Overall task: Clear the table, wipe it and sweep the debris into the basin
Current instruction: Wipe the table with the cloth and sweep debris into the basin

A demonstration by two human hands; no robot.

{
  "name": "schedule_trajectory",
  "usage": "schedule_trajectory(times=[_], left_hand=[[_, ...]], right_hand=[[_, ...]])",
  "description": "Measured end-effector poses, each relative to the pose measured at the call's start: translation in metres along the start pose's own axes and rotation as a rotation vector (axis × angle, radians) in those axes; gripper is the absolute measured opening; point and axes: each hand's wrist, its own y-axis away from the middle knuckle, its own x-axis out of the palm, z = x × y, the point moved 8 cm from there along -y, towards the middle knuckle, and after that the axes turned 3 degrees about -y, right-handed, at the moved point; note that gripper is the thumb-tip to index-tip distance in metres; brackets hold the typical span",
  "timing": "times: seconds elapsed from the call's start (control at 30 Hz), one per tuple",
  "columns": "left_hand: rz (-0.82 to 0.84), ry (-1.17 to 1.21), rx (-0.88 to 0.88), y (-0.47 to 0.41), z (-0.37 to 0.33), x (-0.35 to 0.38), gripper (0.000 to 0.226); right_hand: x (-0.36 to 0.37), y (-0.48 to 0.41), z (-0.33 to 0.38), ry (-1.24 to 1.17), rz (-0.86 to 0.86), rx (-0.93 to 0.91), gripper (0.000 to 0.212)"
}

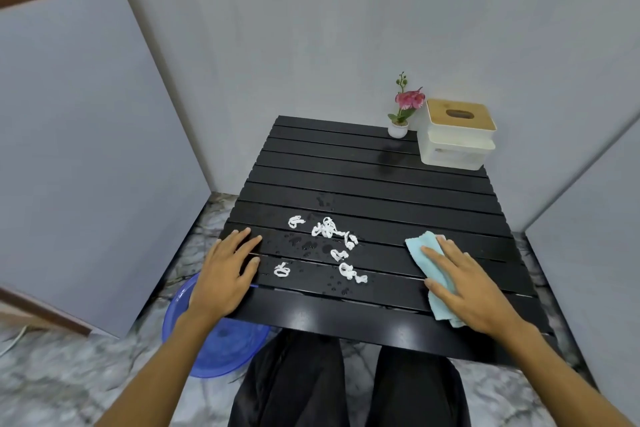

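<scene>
Plainly, the light-blue folded cloth [427, 274] lay flat near the right front of the black slatted table [381, 180], pressed down under the person's right hand [467, 288], whose fingers were spread and loose over it rather than closed around it. The left hand [227, 270] rested open, palm down, at the table's left edge, holding nothing.

Between the hands sat scraps of white crumpled paper [329, 246] among scattered water droplets [304, 246]. These scraps looked weightless and soft, and probably damp enough to cling or smear, so I judged a flat push with the cloth would serve better than pinching. The cloth itself seemed limp and absorbent, best held by palm pressure.

The round blue plastic basin [221, 340] stood on the floor just below the left front corner, partly tucked under the table edge, so that corner was the natural exit. The gaps between slats might catch small bits.

A small white pot with a pink flower [401, 114] and a white tissue box with a wooden lid [457, 135] stood at the far right corner, well apart from the mess, leaving the middle open.
</scene>
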Motion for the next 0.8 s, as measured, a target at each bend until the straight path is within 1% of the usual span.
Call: schedule_trajectory(times=[0.13,0.3,0.5,0.8], left_hand=[[-0.004,-0.002,-0.002,0.002,-0.001,0.001,0.055],[-0.023,-0.006,0.0,0.001,-0.002,0.0,0.055],[-0.022,-0.015,0.0,0.0,-0.001,0.002,0.054],[-0.022,-0.031,0.004,0.0,-0.002,0.001,0.054]], right_hand=[[0.007,0.001,0.002,-0.035,-0.063,-0.006,0.061],[0.013,-0.003,0.01,-0.019,-0.081,0.027,0.055],[0.026,-0.01,0.05,-0.063,-0.142,0.077,0.054],[0.039,-0.027,0.104,-0.112,-0.201,0.072,0.053]])
